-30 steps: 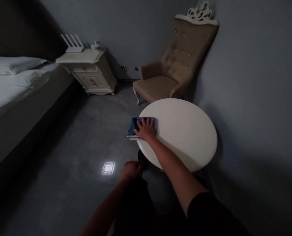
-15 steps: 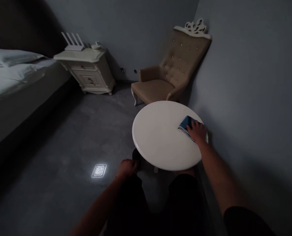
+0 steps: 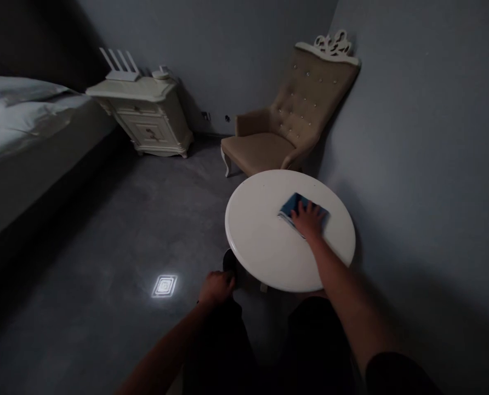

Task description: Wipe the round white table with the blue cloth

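On top of a round white table point(image 3: 265, 241) lies a folded blue cloth point(image 3: 289, 204) with a pale striped edge. My right hand point(image 3: 309, 220) is laid flat over it, fingers spread and pressing down, so part of the cloth is hidden beneath the palm. Left of the table, my left hand point(image 3: 216, 287) rests at my knee in dark clothing, its fingers curled closed with nothing visible in them.
A tan tufted armchair point(image 3: 261, 151) stands just behind the table. Farther left are a cream nightstand point(image 3: 154, 129) with a white router point(image 3: 121, 74), and a bed point(image 3: 43, 126). A grey wall point(image 3: 425, 164) runs along the right. A bright square pattern point(image 3: 164, 286) shows on the floor.
My right hand has slid the blue cloth leftward across the tabletop, away from the right rim. My left hand stays at the knee. The view has shifted slightly.
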A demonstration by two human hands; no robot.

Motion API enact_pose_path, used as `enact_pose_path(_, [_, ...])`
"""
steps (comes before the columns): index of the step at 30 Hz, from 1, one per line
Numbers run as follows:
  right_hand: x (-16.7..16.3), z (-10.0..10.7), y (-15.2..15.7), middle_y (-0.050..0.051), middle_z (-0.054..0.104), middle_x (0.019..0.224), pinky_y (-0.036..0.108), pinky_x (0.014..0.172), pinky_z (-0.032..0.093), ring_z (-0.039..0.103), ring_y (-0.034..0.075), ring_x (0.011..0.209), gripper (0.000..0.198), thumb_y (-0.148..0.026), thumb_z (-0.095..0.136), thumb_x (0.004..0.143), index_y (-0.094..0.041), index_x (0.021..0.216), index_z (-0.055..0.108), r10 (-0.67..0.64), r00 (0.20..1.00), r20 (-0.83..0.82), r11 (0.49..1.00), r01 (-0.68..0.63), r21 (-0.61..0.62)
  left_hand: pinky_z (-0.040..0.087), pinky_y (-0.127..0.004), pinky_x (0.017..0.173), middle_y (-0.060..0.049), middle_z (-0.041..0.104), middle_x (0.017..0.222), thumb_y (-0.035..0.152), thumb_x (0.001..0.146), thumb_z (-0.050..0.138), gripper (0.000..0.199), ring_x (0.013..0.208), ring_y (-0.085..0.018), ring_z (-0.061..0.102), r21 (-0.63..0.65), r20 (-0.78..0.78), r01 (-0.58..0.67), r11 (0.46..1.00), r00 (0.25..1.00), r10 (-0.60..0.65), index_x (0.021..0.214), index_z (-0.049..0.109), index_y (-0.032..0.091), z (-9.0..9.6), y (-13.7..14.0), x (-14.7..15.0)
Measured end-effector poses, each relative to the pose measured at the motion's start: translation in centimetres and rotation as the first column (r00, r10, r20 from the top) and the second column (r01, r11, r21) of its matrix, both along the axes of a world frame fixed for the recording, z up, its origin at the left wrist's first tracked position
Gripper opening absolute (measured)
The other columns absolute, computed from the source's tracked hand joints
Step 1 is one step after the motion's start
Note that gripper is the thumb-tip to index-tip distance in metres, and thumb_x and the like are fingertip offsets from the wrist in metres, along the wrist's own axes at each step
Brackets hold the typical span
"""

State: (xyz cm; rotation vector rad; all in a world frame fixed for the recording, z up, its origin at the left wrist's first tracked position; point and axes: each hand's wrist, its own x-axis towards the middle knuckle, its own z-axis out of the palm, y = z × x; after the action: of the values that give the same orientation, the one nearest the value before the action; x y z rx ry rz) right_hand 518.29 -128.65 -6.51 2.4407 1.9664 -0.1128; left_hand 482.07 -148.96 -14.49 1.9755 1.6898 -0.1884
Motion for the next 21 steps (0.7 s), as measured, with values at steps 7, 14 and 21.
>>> enact_pose_path(7, [-21.0, 0.2, 2.7, 0.010, 0.026, 0.191, 0.072, 0.140, 0.006, 0.020, 0.053, 0.174, 0.077, -0.067, 0.048, 0.113, -0.026, 0.179, 0.047, 0.449, 0.862, -0.234, 0.893, -0.430, 0.132, 0.055, -0.037, 0.101, -0.009, 0.086, 0.124, 0.043, 0.114, 0.041, 0.050, 0.114, -0.028, 0.079, 0.000, 0.101, -0.081, 0.997, 0.992, 0.081, 0.125, 0.088, 0.029, 0.1, -0.2, -0.4])
enact_pose_path(14, [-22.4, -1.2, 8.1, -0.019, 0.025, 0.189, 0.060, 0.145, 0.000, 0.008, 0.034, 0.180, 0.079, -0.078, 0.025, 0.110, -0.044, 0.180, 0.036, 0.535, 0.813, -0.230, 0.843, -0.533, 0.078, 0.056, -0.041, 0.106, -0.009, 0.085, 0.132, 0.036, 0.111, 0.043, 0.049, 0.116, -0.030, 0.078, 0.034, 0.169, -0.046, 0.998, 0.985, 0.039, 0.132, 0.087, 0.028, -1.3, 1.2, -0.9])
enact_pose_path(21, [-6.5, -1.3, 15.5, 0.005, 0.024, 0.192, 0.072, 0.140, 0.006, 0.016, 0.047, 0.176, 0.083, -0.073, 0.033, 0.113, -0.026, 0.182, 0.041, 0.334, 0.927, -0.173, 0.943, -0.325, 0.074, 0.054, -0.038, 0.095, -0.011, 0.086, 0.111, 0.036, 0.111, 0.045, 0.043, 0.105, -0.028, 0.078, 0.000, 0.121, -0.039, 0.999, 0.992, 0.039, 0.107, 0.087, 0.024, -0.8, 3.3, 0.5])
